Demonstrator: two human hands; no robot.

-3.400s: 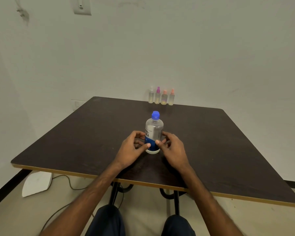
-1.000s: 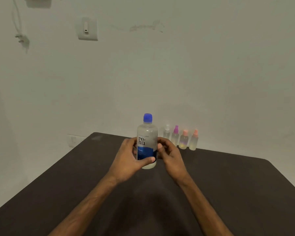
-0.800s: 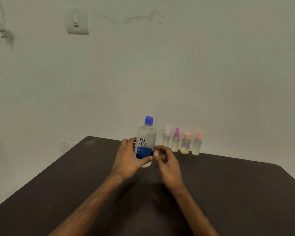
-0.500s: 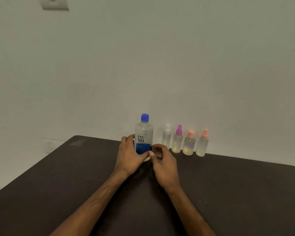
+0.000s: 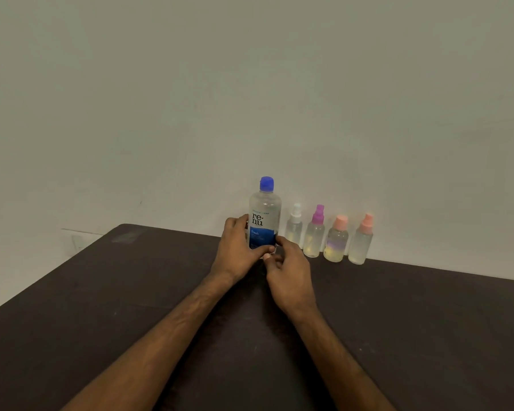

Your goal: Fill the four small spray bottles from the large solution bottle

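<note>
Grips clamped round upright solution bottle (image 5: 264, 215) low: left hand (image 5: 238, 253), right hand (image 5: 288, 271).

Person seen from own head-worn camera: only two arms in shot. Left hand (image 5: 237, 252) and right hand (image 5: 291, 275) bare, fingers and wrists uncovered. Left forearm (image 5: 172, 330) bare from wrist to bottom frame edge; lean, long tendon ridges and faint veins showing along its top. Right forearm (image 5: 336, 351) likewise bare to frame edge, smoother in dim light. Knuckles lightly creased. One short-trimmed thumbnail (image 5: 266, 256) visible between the hands. Skin detail elsewhere lost in shadow.
</note>
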